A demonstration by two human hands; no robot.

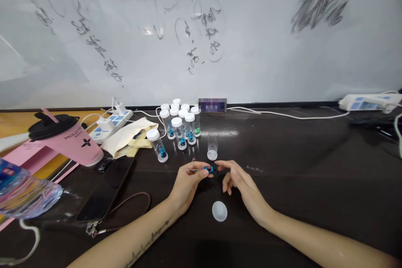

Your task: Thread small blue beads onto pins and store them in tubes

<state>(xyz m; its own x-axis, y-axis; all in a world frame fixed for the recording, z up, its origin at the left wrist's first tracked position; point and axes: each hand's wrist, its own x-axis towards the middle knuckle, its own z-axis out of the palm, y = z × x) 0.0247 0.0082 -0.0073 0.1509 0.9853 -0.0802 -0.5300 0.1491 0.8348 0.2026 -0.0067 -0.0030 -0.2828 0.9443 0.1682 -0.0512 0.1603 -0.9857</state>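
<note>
My left hand pinches a small shiny blue metal piece with a dark end; a thin pale wire or rod and a small pinkish loop show by the fingers. My right hand is just right of the piece, fingers apart, its index fingertip close to the dark end; whether it touches I cannot tell. Behind the hands stands an uncapped clear plastic tube with a white base. In front of them a round white cap lies on the dark table.
Several white-capped clear tubes holding blue or green pieces stand behind left. Farther left are a phone with a cord strap, a pink cup, a water bottle, a cloth pouch and a power strip. A whiteboard rises behind.
</note>
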